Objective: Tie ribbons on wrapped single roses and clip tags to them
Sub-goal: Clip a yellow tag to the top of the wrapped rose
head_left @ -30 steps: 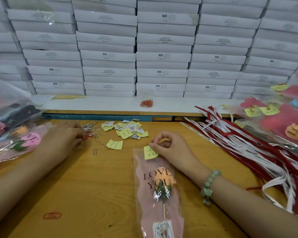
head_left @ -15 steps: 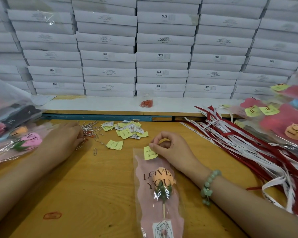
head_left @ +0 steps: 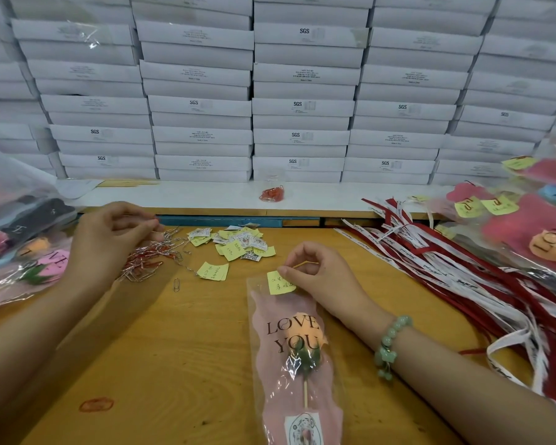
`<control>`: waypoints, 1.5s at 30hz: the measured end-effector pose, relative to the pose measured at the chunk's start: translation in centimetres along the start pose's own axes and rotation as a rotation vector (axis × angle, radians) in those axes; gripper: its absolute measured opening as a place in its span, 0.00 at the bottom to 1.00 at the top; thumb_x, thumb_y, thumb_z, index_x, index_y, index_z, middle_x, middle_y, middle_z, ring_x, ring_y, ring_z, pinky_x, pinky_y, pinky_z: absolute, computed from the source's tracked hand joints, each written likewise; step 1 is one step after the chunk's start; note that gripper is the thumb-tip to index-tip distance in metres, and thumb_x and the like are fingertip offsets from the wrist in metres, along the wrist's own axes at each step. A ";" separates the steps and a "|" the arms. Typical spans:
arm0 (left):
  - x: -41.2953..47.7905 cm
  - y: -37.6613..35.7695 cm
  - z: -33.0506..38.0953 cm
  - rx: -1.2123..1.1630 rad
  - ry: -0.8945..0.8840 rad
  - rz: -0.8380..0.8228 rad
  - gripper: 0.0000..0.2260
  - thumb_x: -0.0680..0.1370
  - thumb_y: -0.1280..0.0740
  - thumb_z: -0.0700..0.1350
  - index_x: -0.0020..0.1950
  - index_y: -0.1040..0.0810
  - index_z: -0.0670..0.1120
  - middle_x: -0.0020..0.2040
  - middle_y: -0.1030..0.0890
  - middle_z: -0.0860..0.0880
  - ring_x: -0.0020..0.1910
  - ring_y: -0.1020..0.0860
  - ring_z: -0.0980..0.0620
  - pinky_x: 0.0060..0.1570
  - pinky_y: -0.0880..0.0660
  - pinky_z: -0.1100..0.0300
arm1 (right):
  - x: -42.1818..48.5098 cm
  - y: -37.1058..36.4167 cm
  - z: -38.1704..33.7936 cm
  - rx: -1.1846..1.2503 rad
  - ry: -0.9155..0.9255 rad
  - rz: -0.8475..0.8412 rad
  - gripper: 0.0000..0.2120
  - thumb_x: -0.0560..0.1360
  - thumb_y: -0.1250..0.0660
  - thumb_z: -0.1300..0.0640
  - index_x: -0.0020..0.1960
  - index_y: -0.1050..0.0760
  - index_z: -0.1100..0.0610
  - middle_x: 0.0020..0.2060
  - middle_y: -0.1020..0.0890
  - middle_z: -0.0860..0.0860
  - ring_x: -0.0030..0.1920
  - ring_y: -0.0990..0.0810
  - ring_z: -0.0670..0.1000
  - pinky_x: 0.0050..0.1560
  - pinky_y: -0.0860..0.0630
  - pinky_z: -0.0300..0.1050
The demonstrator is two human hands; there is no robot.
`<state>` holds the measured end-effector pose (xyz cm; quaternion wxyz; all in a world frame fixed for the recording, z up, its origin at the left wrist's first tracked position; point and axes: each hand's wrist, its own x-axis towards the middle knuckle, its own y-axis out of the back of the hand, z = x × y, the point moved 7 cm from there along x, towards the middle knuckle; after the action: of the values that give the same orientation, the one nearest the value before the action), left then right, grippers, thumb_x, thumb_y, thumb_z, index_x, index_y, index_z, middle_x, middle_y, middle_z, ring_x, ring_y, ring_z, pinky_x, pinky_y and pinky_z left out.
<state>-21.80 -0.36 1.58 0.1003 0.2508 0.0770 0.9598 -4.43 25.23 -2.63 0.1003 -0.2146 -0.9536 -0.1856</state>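
A single rose in a pink "LOVE YOU" wrapper (head_left: 289, 335) lies lengthwise on the wooden table (head_left: 174, 348) in front of me. My right hand (head_left: 318, 277) pinches a yellow tag (head_left: 278, 284) against the wrapper's top edge. My left hand (head_left: 106, 239) hovers over a pile of paper clips (head_left: 148, 261) at the left, thumb and forefinger pinched on what looks like a thin clip. Loose yellow and printed tags (head_left: 238, 244) lie scattered between my hands. Red and white ribbons (head_left: 446, 274) fan out on the right.
Wrapped roses are heaped at the left edge (head_left: 20, 252) and at the right (head_left: 527, 226), some with yellow tags. One stray clip (head_left: 176, 284) lies on the table. White boxes (head_left: 302, 107) are stacked along the back, with a small bag of red clips (head_left: 272, 192) before them.
My left hand has lifted off the paper clip pile and turned, fingers now pinched together above it. My right hand stays on the tag.
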 end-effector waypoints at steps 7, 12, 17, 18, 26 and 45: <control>-3.3 -5.9 2.4 -0.215 0.107 -0.268 0.08 0.69 0.27 0.44 0.46 0.17 0.43 0.42 0.14 0.44 0.44 0.15 0.48 0.38 0.21 0.67 | 0.0 -0.2 -0.6 0.049 0.036 -0.039 0.06 0.73 0.27 0.62 0.45 0.23 0.57 0.41 0.18 0.53 0.38 0.18 0.46 0.38 0.22 0.38; -7.1 -10.8 2.8 -0.120 0.109 -0.525 0.06 0.67 0.29 0.53 0.40 0.16 0.53 0.52 0.16 0.57 0.53 0.19 0.60 0.51 0.24 0.60 | -0.3 -0.7 -1.1 0.077 0.073 -0.056 0.07 0.73 0.26 0.61 0.41 0.24 0.56 0.37 0.20 0.49 0.34 0.19 0.46 0.33 0.26 0.34; -9.0 -13.1 2.5 -0.201 0.128 -0.675 0.06 0.72 0.31 0.49 0.43 0.19 0.47 0.49 0.16 0.49 0.40 0.21 0.55 0.39 0.25 0.68 | -0.4 -0.9 -1.2 0.076 0.091 -0.019 0.07 0.72 0.26 0.61 0.40 0.24 0.56 0.38 0.19 0.51 0.32 0.20 0.45 0.32 0.26 0.34; -9.0 -13.2 2.4 -0.199 0.130 -0.663 0.07 0.74 0.31 0.48 0.44 0.20 0.45 0.44 0.17 0.49 0.38 0.22 0.52 0.37 0.25 0.67 | -0.4 -0.8 -1.1 0.075 0.086 -0.008 0.08 0.72 0.25 0.61 0.40 0.24 0.56 0.38 0.19 0.51 0.33 0.20 0.45 0.32 0.26 0.34; -8.8 -12.9 1.9 -0.179 0.135 -0.557 0.04 0.77 0.31 0.43 0.45 0.19 0.43 0.45 0.18 0.40 0.43 0.22 0.44 0.46 0.25 0.51 | -0.8 -0.9 -2.0 0.009 0.128 -0.014 0.11 0.77 0.32 0.51 0.44 0.21 0.60 0.41 0.17 0.57 0.42 0.20 0.57 0.46 0.22 0.55; -8.7 -12.3 1.8 -0.185 0.165 -0.506 0.02 0.74 0.27 0.41 0.43 0.15 0.47 0.44 0.15 0.47 0.43 0.18 0.50 0.42 0.22 0.66 | -1.1 -1.0 -2.6 0.116 0.212 -0.059 0.04 0.79 0.35 0.62 0.47 0.27 0.61 0.44 0.14 0.53 0.49 0.16 0.50 0.55 0.21 0.48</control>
<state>-11.56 9.74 -3.35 0.3524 0.1344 0.0570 0.9244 -3.60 22.96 -0.89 0.2071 -0.1595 -0.9528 -0.1547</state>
